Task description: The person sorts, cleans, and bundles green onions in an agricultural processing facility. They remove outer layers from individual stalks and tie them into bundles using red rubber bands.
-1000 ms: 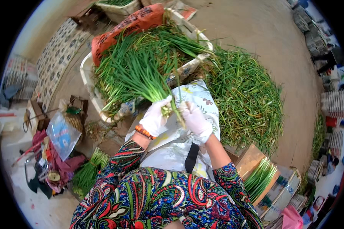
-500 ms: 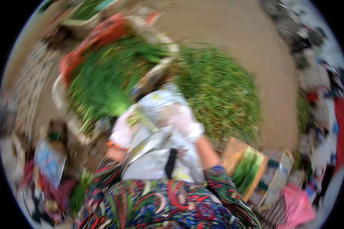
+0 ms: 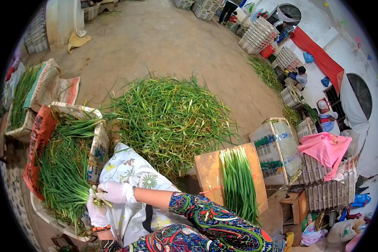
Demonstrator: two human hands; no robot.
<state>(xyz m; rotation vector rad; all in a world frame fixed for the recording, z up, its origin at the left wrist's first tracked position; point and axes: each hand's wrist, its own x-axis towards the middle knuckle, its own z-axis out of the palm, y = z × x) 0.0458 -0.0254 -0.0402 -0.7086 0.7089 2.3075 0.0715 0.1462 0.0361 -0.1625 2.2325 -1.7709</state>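
Note:
My left hand [image 3: 97, 213], in a white glove, is closed round the pale stalk ends of a bunch of garlic chives [image 3: 73, 191]. Its green leaves spread over the heap in a pale plastic crate [image 3: 92, 110] on my left. My right hand [image 3: 118, 192], gloved too, reaches across and pinches at the same stalk ends; its fingertips partly hide what they grip. Beneath both hands lies a white patterned apron [image 3: 149, 181] over my lap. A neat bundle of garlic chives [image 3: 241, 180] rests on a tilted wooden board [image 3: 208, 170] to my right.
A wide pile of loose green trimmings [image 3: 172, 122] covers the floor ahead. Orange sacking [image 3: 38, 147] lines the crate's left side. To the right stand a covered crate [image 3: 277, 151], stacked crates [image 3: 329, 195] and pink plastic [image 3: 325, 149]. Other people [image 3: 298, 78] sit along the right wall.
The view has swung, sharpened and shows more of the room. My hands now lie further left, beside the crate. My right hand has come from over the apron to the stalk ends.

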